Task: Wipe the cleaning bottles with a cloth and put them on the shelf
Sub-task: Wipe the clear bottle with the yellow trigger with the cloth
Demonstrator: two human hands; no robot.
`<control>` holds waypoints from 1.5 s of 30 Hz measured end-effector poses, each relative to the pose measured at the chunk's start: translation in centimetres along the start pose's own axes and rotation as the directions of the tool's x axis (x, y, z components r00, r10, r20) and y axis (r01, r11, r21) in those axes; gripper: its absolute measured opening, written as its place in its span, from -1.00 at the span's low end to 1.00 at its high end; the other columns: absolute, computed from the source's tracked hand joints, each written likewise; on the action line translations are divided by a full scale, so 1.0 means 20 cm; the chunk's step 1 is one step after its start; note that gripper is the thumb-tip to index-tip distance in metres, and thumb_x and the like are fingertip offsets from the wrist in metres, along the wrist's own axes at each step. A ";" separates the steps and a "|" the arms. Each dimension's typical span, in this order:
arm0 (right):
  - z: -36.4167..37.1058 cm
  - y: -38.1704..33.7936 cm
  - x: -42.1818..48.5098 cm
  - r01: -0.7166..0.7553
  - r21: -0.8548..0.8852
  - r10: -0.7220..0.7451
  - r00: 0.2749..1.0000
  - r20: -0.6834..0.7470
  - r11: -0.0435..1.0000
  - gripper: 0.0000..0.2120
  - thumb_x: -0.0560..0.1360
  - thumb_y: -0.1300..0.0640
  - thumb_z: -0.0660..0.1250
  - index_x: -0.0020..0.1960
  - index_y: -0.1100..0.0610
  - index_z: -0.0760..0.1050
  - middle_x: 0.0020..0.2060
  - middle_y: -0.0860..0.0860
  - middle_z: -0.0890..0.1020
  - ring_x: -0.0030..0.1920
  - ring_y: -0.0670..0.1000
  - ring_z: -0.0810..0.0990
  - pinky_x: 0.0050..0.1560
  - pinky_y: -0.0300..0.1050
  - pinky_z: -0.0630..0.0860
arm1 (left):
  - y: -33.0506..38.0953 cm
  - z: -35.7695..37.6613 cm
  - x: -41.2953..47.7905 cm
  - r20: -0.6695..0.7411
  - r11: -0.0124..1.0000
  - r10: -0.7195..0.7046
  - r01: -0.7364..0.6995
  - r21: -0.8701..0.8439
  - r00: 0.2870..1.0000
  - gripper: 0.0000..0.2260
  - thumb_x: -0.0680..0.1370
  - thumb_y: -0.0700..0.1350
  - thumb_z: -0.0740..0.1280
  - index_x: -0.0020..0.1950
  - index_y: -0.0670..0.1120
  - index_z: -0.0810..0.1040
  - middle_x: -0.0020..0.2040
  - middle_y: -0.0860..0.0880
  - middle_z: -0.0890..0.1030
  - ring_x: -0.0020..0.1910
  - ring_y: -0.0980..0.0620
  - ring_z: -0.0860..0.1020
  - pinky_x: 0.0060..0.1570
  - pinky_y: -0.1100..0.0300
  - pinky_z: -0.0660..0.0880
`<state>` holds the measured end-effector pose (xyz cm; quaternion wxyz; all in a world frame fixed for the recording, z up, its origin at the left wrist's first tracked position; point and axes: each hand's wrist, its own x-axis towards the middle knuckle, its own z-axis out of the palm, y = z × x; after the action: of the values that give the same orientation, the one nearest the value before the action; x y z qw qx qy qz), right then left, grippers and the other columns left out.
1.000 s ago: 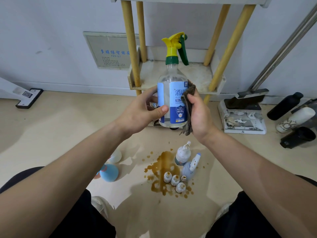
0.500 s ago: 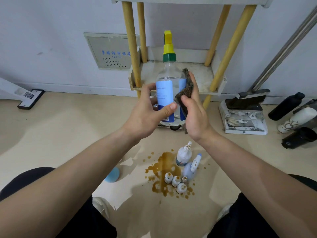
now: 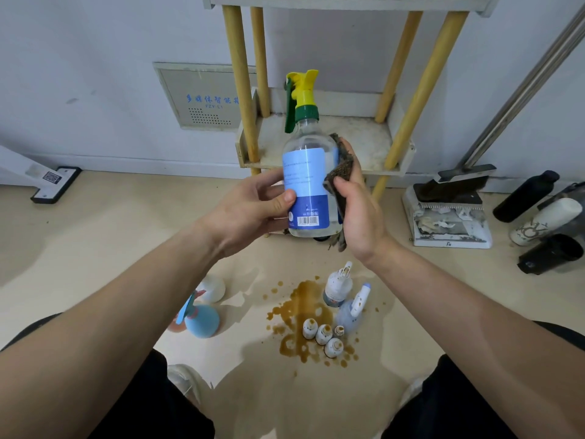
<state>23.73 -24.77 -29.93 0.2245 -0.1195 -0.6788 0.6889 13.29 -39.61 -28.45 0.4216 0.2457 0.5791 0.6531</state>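
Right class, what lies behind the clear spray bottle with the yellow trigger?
The pale lower shelf of the yellow-legged rack, then grey wall. The clear spray bottle and dark brown cloth cover the shelf's front middle.

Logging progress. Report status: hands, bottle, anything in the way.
Left hand grips spray bottle, upright. Right hand holds cloth against its side. Shelf behind it; brown spill and small bottles on floor below.
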 end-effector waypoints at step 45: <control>0.03 -0.06 -0.04 0.056 -0.006 -0.056 0.998 -0.026 0.998 -0.47 0.67 0.27 0.02 0.61 0.03 0.10 0.40 -0.15 0.37 0.23 -0.42 0.47 0.15 -0.44 0.42 | 0.03 0.00 -0.04 -0.014 0.980 0.110 -0.106 0.167 0.994 -0.28 0.34 -0.06 0.63 0.42 0.14 0.39 0.07 -0.07 0.72 0.00 -0.07 0.69 -0.09 0.03 0.66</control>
<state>24.40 -25.67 -28.81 0.2521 -0.1099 -0.6806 0.6791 13.51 -40.32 -27.78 0.3568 0.3033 0.6222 0.6274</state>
